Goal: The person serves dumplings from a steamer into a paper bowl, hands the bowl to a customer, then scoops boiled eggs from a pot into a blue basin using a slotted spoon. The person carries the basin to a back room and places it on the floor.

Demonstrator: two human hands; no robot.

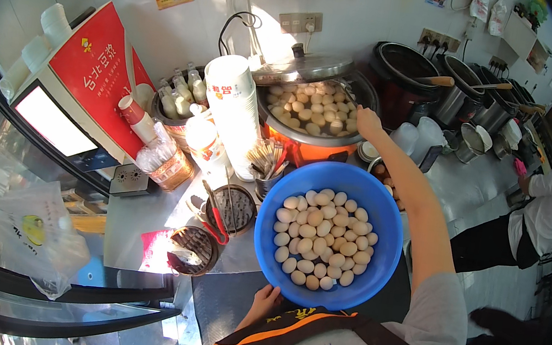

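My right hand (pixel 368 123) is closed on the handle of a metal utensil (pixel 349 94), whose far end reaches into an orange electric cooker (pixel 306 145) filled with eggs (pixel 317 107) in dark liquid. A glass lid (pixel 311 69) with a metal rim lies tilted over the cooker's back left part. In front of my body, a blue plastic basin (pixel 387 241) holds many pale eggs (pixel 319 244). At the basin's lower left rim is my left hand (pixel 266 298), its fingers against the rim and partly hidden by it.
Stacked paper cups (pixel 229 108), a pot of bottles (pixel 171 123) and a tub of wooden sticks (pixel 266 184) stand left of the basin. Red-handled tongs (pixel 218 222) lie on a round container. More cookers (pixel 407 69) line the wall. A person in white (pixel 540 210) is at the right.
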